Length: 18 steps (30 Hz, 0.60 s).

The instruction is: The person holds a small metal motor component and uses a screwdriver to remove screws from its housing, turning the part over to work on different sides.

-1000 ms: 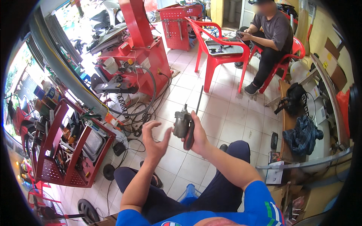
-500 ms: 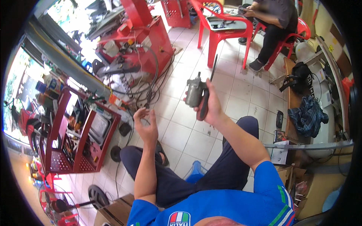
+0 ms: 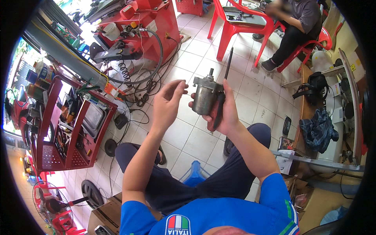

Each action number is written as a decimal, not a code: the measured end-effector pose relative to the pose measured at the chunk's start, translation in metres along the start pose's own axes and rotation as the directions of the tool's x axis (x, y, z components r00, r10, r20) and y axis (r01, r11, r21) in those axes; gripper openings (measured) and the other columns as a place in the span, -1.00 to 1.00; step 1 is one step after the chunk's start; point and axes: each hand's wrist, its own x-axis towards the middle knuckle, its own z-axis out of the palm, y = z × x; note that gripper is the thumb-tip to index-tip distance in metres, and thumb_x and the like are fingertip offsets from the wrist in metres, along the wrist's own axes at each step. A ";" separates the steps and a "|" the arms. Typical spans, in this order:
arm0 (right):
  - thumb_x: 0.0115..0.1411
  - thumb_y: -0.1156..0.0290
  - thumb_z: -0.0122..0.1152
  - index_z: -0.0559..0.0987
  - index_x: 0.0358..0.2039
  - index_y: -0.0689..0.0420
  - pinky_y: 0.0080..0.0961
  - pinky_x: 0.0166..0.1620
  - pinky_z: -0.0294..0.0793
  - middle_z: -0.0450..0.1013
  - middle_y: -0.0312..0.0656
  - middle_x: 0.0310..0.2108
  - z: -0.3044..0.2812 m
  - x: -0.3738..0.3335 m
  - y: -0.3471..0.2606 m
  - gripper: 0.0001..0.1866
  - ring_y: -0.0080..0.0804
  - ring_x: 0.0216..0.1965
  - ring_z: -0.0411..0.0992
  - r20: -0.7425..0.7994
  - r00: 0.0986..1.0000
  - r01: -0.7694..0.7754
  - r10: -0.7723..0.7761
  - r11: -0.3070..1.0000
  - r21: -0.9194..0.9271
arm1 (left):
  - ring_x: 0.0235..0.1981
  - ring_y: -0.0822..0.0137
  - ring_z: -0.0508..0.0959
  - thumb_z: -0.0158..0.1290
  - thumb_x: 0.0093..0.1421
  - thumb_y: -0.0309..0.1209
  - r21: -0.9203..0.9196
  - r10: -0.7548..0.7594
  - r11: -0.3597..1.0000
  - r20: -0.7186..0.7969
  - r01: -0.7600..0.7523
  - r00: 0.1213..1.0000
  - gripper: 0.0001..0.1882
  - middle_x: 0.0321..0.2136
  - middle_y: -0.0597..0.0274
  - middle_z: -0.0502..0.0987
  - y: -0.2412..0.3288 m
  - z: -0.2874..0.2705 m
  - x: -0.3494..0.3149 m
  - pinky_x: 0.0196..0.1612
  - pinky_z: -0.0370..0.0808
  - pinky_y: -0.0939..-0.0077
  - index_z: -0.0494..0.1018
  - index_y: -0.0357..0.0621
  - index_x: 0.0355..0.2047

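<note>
Motor (image 3: 204,100): up front and centre, a grey metal cylinder held in the air over the tiled floor (image 3: 184,139), shaft pointing upward!
Right hand (image 3: 228,113): here's the working grip, closed around motor and screwdriver together, fingertips showing at the motor's left side.
Screwdriver (image 3: 220,109): black-and-red handle snug against the motor's right side, long dark blade reaching up past the shaft.
Left hand (image 3: 168,100): just left of the motor, apart from it, fingers curled, thumb near the fingertips; whether that grip is fully closed, can't tell.
Stool (image 3: 194,174): blue, between the person's legs.
Tool cart (image 3: 74,158): red, over on the left, loaded with hand tools and a metal tray (image 3: 94,120).
Chair (image 3: 223,39): red plastic, out ahead, carrying a tray of small parts.
Co-worker (image 3: 299,33): seated beyond, right of that chair.
Table (image 3: 304,109): far right, black bag (image 3: 313,88) and plaid shirt (image 3: 319,131) on top.
</note>
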 end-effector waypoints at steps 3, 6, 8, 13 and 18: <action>0.30 -0.38 -0.37 0.32 0.23 0.17 -0.67 -0.65 0.37 0.47 0.05 -0.01 -0.002 0.005 0.000 -0.12 -0.17 -0.08 0.55 0.011 1.000 0.006 -0.006 1.000 -0.007 | -0.20 0.38 0.60 0.02 0.38 -0.29 0.000 -0.059 0.998 0.053 0.059 0.997 -0.62 -0.20 0.04 0.62 -0.008 0.001 -0.004 -0.09 0.50 0.52 0.50 -0.42 -0.01; 0.30 -0.38 -0.38 0.32 0.23 0.16 -0.66 -0.66 0.39 0.47 0.04 -0.02 -0.004 0.007 0.002 -0.13 -0.19 -0.09 0.55 -0.021 1.000 -0.020 0.020 1.000 0.004 | -0.20 0.38 0.60 0.01 0.38 -0.32 -0.096 -0.114 0.988 0.063 0.119 0.992 -0.63 -0.18 0.06 0.62 -0.010 0.006 -0.012 -0.09 0.50 0.53 0.50 -0.42 0.02; 0.30 -0.38 -0.38 0.33 0.23 0.13 -0.64 -0.65 0.40 0.47 0.05 -0.03 -0.007 0.009 0.004 -0.14 -0.20 -0.09 0.55 -0.030 0.999 -0.042 0.043 0.999 0.021 | -0.20 0.38 0.60 0.03 0.38 -0.34 -0.113 -0.110 0.987 0.062 0.116 0.992 -0.64 -0.18 0.08 0.61 -0.013 0.006 -0.014 -0.10 0.50 0.54 0.50 -0.39 0.03; 0.31 -0.35 -0.31 0.37 0.20 0.00 -0.59 -0.65 0.42 0.52 -0.12 -0.10 -0.006 0.014 0.013 -0.24 -0.40 -0.29 0.55 -0.109 0.993 -0.033 0.034 0.999 0.010 | -0.18 0.38 0.59 0.05 0.35 -0.37 -0.058 -0.155 0.986 0.062 0.158 0.986 -0.65 -0.18 0.10 0.59 -0.022 0.006 -0.013 -0.08 0.50 0.55 0.49 -0.33 0.07; 0.30 -0.34 -0.25 0.41 0.13 -0.02 -0.59 -0.62 0.43 0.53 -0.25 -0.18 -0.009 0.021 0.018 -0.29 -0.51 -0.40 0.51 -0.124 0.991 -0.045 0.046 0.999 0.010 | -0.14 0.41 0.57 0.07 0.33 -0.38 -0.026 -0.129 0.991 -0.010 0.128 0.992 -0.65 -0.15 0.11 0.60 -0.032 0.007 -0.014 -0.05 0.48 0.53 0.50 -0.29 0.07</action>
